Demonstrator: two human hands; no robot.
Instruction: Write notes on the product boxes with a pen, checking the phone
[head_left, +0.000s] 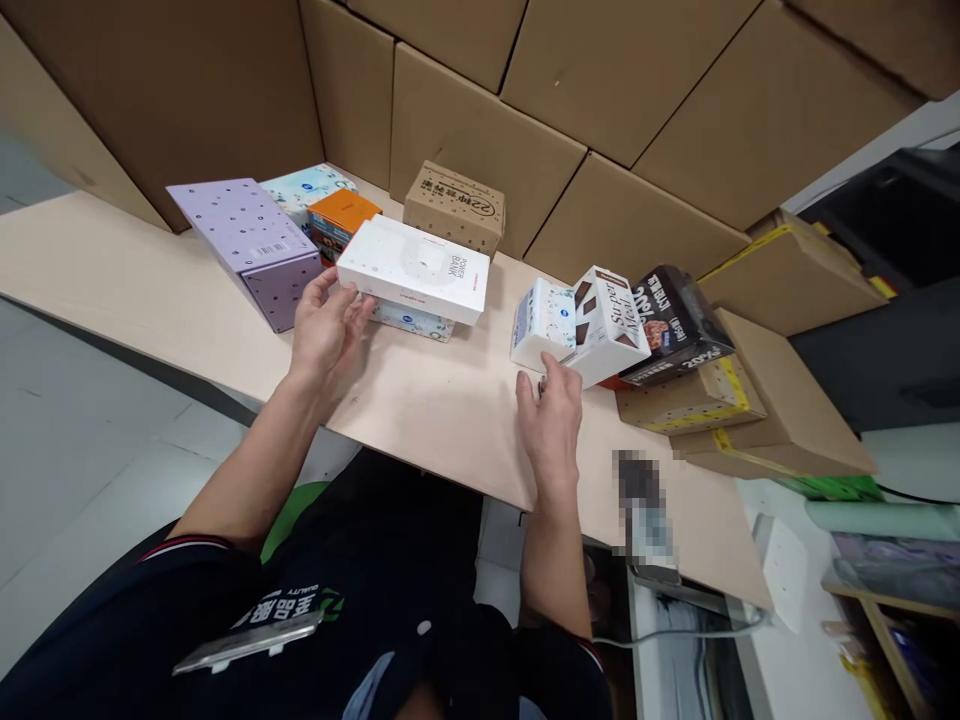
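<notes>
Pale wood table (431,405): near right, right hand (551,415), fingers loosely parted, at the near edge of a floral pack (544,320), contact unclear. Farther left, left hand (324,325) curls at the left end of the white box (409,265), seemingly to steady it, grip unclear; box sits raised on a lower pack (414,320), long axis left to right, printed end pointing right and slightly near. Kraft carton (454,205) stands beyond.

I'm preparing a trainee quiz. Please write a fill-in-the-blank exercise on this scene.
1. The left hand is at the white carton printed "POWER ____".
2. The dotted carton farthest left is ____ in colour.
3. The right hand is near a small floral box; beside that box, a carton reads "Super ____".
Missing words: BANK; light purple; Meal.
</notes>
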